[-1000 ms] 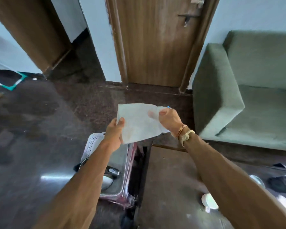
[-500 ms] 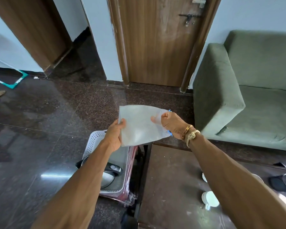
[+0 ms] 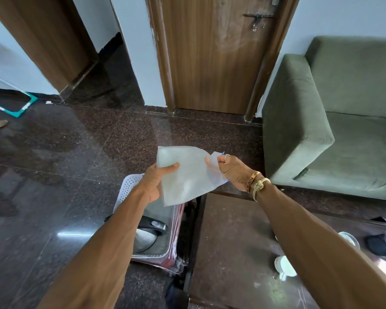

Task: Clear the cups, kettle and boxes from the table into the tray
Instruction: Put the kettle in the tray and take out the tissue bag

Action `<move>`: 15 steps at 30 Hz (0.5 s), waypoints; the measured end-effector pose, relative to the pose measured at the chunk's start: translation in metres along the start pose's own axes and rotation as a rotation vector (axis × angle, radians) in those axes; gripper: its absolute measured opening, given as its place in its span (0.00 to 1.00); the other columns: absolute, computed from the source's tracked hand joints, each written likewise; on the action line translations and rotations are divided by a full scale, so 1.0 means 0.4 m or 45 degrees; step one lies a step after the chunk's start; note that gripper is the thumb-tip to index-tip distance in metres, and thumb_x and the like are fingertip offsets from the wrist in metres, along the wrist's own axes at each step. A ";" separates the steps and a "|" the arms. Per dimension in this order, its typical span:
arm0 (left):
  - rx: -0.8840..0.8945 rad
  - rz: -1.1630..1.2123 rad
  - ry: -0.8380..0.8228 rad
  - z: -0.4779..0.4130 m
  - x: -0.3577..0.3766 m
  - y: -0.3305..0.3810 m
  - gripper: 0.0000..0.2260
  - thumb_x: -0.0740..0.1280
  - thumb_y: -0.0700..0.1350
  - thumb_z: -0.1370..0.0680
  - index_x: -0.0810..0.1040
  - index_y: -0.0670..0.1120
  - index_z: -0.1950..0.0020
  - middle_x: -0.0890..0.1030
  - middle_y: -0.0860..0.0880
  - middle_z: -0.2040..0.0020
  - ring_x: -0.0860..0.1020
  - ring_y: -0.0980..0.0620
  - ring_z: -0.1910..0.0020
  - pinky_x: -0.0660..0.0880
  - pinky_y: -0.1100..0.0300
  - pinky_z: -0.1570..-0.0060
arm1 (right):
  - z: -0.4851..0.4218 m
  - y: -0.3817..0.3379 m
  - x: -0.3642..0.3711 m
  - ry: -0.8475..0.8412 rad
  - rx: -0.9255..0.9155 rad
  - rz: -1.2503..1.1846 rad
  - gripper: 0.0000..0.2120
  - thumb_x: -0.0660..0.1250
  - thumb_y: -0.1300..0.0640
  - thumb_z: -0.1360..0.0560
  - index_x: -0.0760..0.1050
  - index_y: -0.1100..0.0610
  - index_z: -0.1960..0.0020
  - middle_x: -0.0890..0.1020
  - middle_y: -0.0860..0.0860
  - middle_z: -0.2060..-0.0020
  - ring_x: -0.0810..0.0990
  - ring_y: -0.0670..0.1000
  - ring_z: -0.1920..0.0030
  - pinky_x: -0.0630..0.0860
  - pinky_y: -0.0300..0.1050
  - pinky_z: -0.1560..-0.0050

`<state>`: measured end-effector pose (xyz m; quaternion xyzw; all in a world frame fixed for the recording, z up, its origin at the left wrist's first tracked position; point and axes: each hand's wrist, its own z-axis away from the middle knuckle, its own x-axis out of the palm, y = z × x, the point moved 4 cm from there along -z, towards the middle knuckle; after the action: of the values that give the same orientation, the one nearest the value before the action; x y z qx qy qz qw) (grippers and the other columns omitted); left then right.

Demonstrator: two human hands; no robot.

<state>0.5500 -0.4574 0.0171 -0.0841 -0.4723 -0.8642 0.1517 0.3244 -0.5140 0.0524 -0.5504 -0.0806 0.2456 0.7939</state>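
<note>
1. Tray (image 3: 129, 186): I see its white perforated wall just left of the table (image 3: 232, 241), resting on a dark red base on the floor.
2. The kettle (image 3: 145, 239) lies inside the tray, its black handle uppermost; my left forearm hides part of it.
3. My left hand (image 3: 153, 182) grips the left edge of a pale, thin sheet (image 3: 185, 175), thumb on top and fingers underneath.
4. My right hand (image 3: 234, 170) pinches the sheet's right edge, fingers curled tight around it, with bands on that wrist.
5. The sheet hangs in the air between both hands, above the far end of the tray and touching nothing else.
6. A white cup (image 3: 284, 265) stands on the table near its right side, partly behind my right forearm.
7. A second pale rim (image 3: 349, 238) shows farther right on the table; I cannot tell what it is.
8. A green sofa (image 3: 332, 130) stands beyond the table, a wooden door (image 3: 214, 59) is straight ahead, and a dark slipper (image 3: 381, 244) lies at the right edge.
</note>
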 end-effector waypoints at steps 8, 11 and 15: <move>-0.183 0.165 -0.148 -0.003 -0.003 -0.016 0.17 0.73 0.44 0.37 0.87 0.47 0.49 0.85 0.42 0.48 0.85 0.42 0.54 0.81 0.49 0.56 | 0.015 0.026 -0.006 -0.280 0.110 -0.042 0.13 0.67 0.57 0.22 0.80 0.61 0.40 0.84 0.57 0.48 0.82 0.56 0.47 0.75 0.60 0.37; -0.218 0.138 -0.156 -0.003 0.008 -0.018 0.17 0.72 0.43 0.37 0.87 0.46 0.50 0.86 0.42 0.49 0.85 0.43 0.55 0.81 0.49 0.56 | 0.020 0.022 -0.008 -0.275 0.131 -0.034 0.16 0.72 0.57 0.26 0.80 0.61 0.40 0.84 0.57 0.47 0.82 0.54 0.48 0.76 0.59 0.38; -0.127 0.070 -0.017 -0.006 0.016 -0.016 0.20 0.73 0.39 0.33 0.81 0.44 0.41 0.84 0.39 0.44 0.84 0.41 0.51 0.81 0.47 0.56 | 0.013 0.032 -0.011 -0.136 0.163 -0.061 0.12 0.70 0.62 0.23 0.80 0.65 0.40 0.81 0.65 0.42 0.81 0.63 0.45 0.75 0.63 0.37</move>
<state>0.5418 -0.4573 0.0126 -0.1104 -0.4271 -0.8816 0.1678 0.3147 -0.5082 0.0434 -0.4825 -0.1202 0.2602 0.8277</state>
